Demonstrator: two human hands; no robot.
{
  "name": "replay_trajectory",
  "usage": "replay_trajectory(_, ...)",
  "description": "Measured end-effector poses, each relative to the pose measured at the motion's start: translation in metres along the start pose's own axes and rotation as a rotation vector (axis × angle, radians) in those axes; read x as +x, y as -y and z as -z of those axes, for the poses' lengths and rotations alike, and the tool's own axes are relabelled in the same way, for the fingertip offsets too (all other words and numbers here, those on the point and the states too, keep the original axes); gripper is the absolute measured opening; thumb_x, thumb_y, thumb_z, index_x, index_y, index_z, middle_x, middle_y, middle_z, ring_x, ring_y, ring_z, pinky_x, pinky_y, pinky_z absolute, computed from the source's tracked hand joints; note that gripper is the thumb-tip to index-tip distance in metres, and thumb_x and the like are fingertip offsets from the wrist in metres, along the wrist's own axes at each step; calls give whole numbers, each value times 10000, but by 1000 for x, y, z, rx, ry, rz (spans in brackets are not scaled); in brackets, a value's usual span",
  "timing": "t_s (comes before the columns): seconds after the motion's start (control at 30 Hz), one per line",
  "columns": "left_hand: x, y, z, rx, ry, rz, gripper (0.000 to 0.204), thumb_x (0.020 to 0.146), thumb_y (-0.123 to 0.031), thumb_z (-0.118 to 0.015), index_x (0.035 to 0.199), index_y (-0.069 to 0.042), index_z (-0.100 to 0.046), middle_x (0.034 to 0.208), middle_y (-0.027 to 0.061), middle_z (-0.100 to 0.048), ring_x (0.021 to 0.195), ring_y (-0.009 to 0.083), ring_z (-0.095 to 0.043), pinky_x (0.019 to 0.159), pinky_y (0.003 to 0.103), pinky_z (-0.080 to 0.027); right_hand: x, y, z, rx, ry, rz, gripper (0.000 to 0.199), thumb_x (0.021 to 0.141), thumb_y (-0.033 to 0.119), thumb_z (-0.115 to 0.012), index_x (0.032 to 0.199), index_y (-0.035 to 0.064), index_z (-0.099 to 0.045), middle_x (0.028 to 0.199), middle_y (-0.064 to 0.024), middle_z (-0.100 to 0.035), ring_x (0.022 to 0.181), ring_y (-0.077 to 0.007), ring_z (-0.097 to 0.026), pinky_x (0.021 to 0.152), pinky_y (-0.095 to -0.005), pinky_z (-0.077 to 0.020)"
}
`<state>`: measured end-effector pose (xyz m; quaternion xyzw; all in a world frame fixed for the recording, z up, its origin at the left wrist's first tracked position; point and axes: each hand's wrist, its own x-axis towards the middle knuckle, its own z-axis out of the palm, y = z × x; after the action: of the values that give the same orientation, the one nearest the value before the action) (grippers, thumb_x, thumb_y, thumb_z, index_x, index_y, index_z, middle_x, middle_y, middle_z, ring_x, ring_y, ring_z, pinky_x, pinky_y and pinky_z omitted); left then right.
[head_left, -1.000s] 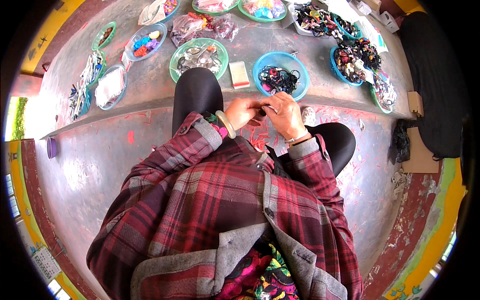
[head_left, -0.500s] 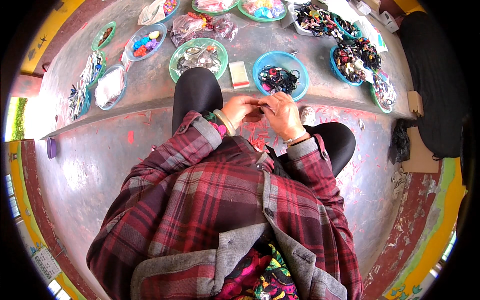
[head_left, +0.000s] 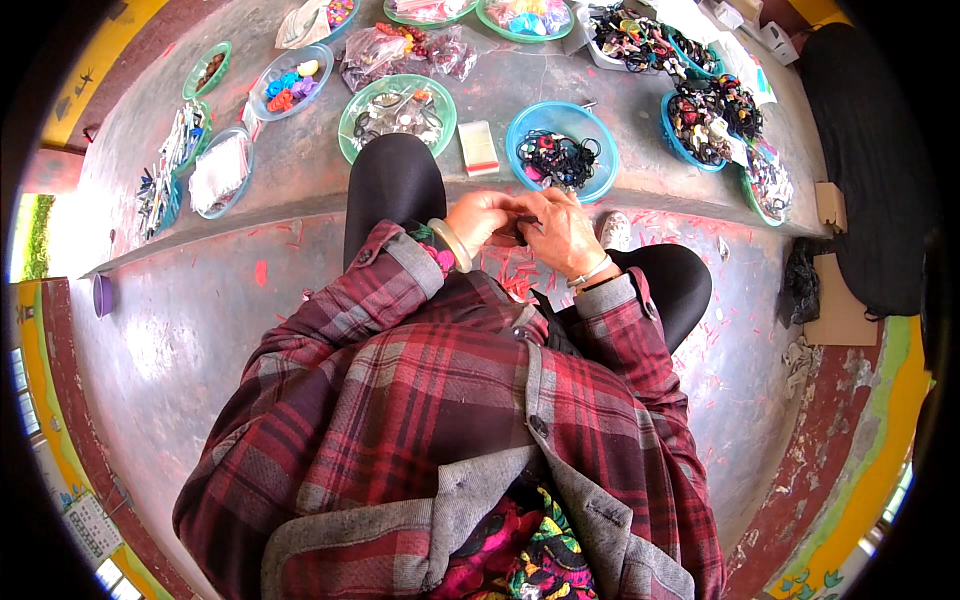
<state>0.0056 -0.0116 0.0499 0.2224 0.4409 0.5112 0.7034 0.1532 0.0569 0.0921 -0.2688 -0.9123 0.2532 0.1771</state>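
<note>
My left hand (head_left: pixel 478 217) and my right hand (head_left: pixel 566 236) meet above my lap, between my knees. Both are closed, fingertips together, around a small dark, thin thing (head_left: pixel 528 221). It looks like a bit of black cord or band, but the fingers hide most of it and its kind does not show. Just beyond my hands stands a blue basin (head_left: pixel 516 138) holding black elastic bands with small coloured pieces. To its left lies a small white box with a red edge (head_left: pixel 478 148). Past my left knee is a green basin (head_left: pixel 349 136) of clear bags and dark bands.
A raised concrete ledge (head_left: pixel 640 130) runs across in front of me. More basins stand on it, including a blue one with coloured pieces (head_left: pixel 292 88) and a heaped blue one (head_left: pixel 672 140) at right. Red scraps (head_left: pixel 515 275) litter the floor. A purple cup (head_left: pixel 103 296) stands far left.
The fingers of both hands have shifted slightly around the small dark thing, a bit of which now shows beside my right fingertips. The basins stay where they were.
</note>
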Motion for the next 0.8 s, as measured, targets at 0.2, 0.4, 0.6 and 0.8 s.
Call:
replay_trajectory(0.2,2,3,4,117,41,-66,243,834,3,-398,1037,28,-530,952,104,-588,829,189,-608,746,291,-501,0,-5,1,45,22,-11,179,681,104,-588,856,81,-610,781,-97,-602,805,-271,-541,750,-361,-402)
replay_trajectory(0.4,3,3,4,103,100,-92,261,836,-4,-403,1068,37,-516,938,106,-593,815,174,-608,728,259,-486,1,-9,1,106,-91,63,77,664,115,-604,730,80,-626,707,-79,-587,756,-256,-540,713,-361,-405)
replay_trajectory(0.6,3,3,5,182,106,-85,284,829,1,-407,1093,33,-507,938,102,-594,814,170,-607,728,254,-480,-1,-9,3,81,-103,53,114,650,95,-595,759,96,-629,715,-62,-581,791,-249,-526,724,-378,-382)
replay_trajectory(0.8,-1,-2,0,232,85,-78,307,829,1,-396,1124,25,-480,969,101,-583,825,177,-605,748,277,-491,-1,-8,4,-19,-5,161,136,627,61,-604,758,72,-637,808,-56,-577,835,-244,-508,749,-363,-383)
